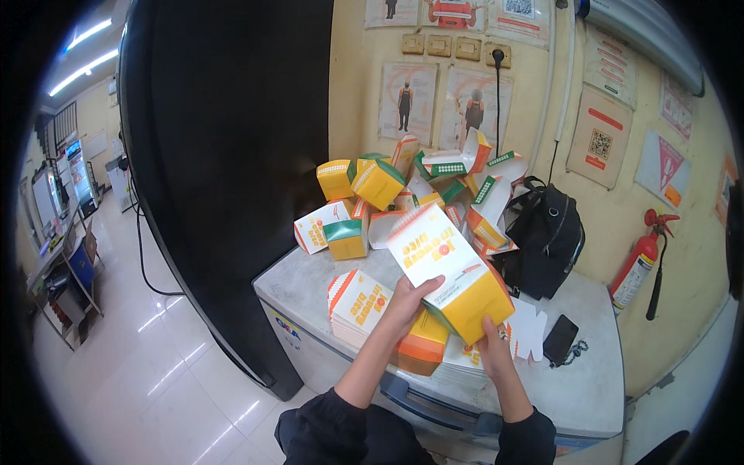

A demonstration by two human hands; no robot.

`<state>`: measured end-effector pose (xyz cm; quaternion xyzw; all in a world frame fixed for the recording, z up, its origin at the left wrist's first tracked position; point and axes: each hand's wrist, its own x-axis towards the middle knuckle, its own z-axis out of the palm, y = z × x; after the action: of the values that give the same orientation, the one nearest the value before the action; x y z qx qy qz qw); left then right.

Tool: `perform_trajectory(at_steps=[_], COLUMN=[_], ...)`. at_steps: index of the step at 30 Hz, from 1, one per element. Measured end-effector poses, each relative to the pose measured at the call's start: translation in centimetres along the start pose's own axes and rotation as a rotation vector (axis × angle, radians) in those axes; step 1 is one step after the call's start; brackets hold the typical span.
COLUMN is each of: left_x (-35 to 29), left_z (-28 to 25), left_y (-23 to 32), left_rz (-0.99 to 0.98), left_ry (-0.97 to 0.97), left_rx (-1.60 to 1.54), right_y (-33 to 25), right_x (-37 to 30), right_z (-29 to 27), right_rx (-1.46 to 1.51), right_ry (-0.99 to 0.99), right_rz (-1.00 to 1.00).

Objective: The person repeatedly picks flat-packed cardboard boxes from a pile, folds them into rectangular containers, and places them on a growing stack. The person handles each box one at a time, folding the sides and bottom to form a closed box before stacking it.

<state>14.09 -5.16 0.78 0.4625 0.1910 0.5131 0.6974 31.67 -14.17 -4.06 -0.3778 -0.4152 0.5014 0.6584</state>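
Note:
Between my two hands is a white and yellow cardboard food box (467, 298), tilted, with green and orange edges. My left hand (412, 301) is closed on its left side, the thumb lying across the white panel. Fingers of my right hand (494, 350) grip its lower right corner by the yellow panel. Below it on the white top lie a stack of white and orange flat cartons (358, 306), a yellow and orange stack (422, 349) and another white stack (463, 372), partly hidden by my hands and the box.
A heap of folded boxes (377, 184) stands at the back of the white chest top (298, 271), against the wall. To its right are a black backpack (546, 240), a phone (560, 339) and a beaded string (576, 353). A red fire extinguisher (635, 267) hangs at right; a tall black panel (232, 155) rises at left.

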Motion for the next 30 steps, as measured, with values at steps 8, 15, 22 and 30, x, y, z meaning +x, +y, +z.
perform_trajectory(at_steps=[8,15,22,30], left_x=[-3.1,-5.4,-5.1,-3.7], left_z=[-1.9,-4.0,-2.5,-0.6], left_y=[-3.0,-3.5,-2.3,-3.2], left_rz=[0.583,0.233,0.122,0.440], left_ry=[0.321,0.320,0.336,0.268], left_rx=[0.931,0.414,0.260,0.793], right_y=[0.2,0.3,-0.1,1.6], right_x=[1.0,2.2,2.0,3.0], right_z=[0.3,0.7,0.9,1.4], right_rx=[-0.147,-0.287,-0.278,-0.061], right_ry=[0.045,-0.026,0.012,0.247], right_rz=[0.034,0.119,0.149,0.055])
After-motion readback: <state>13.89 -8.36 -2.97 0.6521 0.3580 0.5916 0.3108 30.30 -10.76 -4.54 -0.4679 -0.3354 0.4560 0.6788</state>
